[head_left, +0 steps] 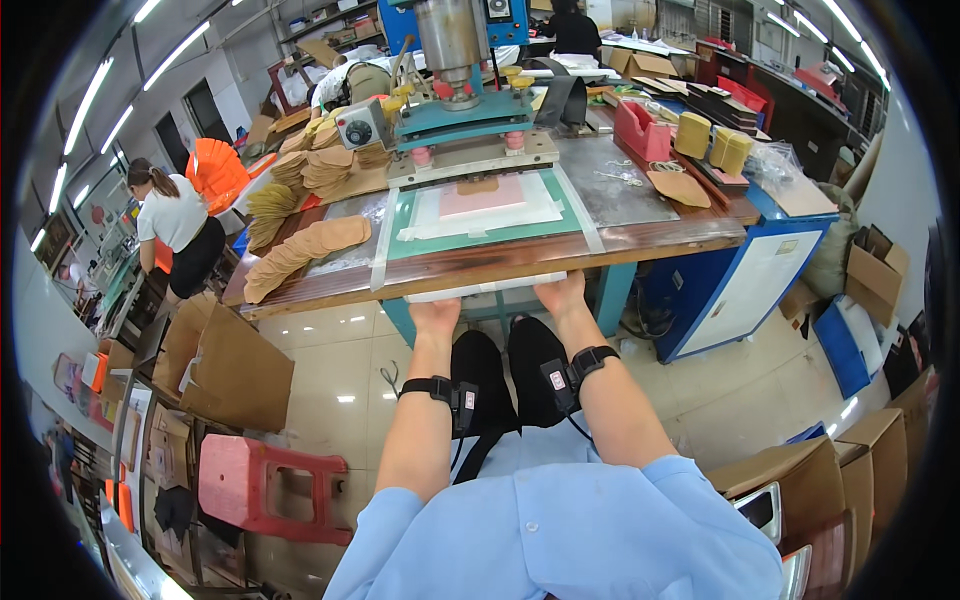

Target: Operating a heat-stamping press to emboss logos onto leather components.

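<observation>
My left hand (435,314) and my right hand (558,292) grip a pale white board (497,283) just under the worktable's wooden front edge (654,249), fingertips partly hidden. Above them a press (448,60) with a teal plate (455,124) stands over a green mat (405,243) bearing white sheets (428,222) and a pink sheet (480,203); a small brown piece lies on the pink one. Fanned tan cut pieces (305,253) lie to the left.
A red stool (250,477), cartons (230,365) and a blue-white cabinet (740,290) flank me. More piles (320,170), a pink holder (645,130) and yellow bundles (730,153) sit on the table. A person (185,225) works at left; others (570,40) are behind.
</observation>
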Tool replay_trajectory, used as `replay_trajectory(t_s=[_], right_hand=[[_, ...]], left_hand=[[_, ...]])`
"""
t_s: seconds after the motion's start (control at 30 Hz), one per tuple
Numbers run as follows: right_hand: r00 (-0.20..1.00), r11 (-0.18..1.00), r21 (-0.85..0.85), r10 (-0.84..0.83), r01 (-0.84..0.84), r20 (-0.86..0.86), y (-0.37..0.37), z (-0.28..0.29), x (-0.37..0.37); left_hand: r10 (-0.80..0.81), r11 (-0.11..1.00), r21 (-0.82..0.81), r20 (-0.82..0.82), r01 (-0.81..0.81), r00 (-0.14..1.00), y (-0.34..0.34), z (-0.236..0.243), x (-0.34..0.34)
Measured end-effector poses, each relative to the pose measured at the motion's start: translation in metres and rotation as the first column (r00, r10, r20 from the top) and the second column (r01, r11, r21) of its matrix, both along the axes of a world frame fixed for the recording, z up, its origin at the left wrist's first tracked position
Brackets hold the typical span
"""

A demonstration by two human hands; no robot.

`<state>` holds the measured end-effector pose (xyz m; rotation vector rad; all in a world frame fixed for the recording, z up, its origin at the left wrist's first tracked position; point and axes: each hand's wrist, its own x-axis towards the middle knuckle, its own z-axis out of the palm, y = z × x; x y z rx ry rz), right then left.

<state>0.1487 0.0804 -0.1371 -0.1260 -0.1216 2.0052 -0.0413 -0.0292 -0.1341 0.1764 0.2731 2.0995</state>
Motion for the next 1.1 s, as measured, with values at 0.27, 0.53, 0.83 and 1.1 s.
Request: replay_trajectory(t_s=[0.27, 0.53, 0.83, 1.1], right_hand=[[0.999, 0.999, -0.037, -0.022, 0.021, -0.042, 0.005, -0.006, -0.005], [0.997, 0.999, -0.031, -0.015, 0.013, -0.076, -0.003, 0.006, -0.002], [0.998, 1.000, -0.005, -0.018, 0.017, -0.068, -0.004, 0.005, -0.001], [0.997, 1.000, -0.021, -0.005, 0.004, -0.075, -0.003, 0.006, -0.001]], left_hand=[[0.018, 0.999, -0.047, 0.003, -0.018, 1.000, -0.001, 0.001, 0.000], [-0.016, 0.999, -0.031, -0.038, 0.015, 0.999, -0.003, 0.004, 0.000], [-0.022, 0.998, -0.053, 0.002, 0.022, 1.000, -0.006, 0.008, 0.005], [-0.023, 0.999, -0.030, -0.009, 0.023, 1.000, -0.004, 0.001, -0.001]])
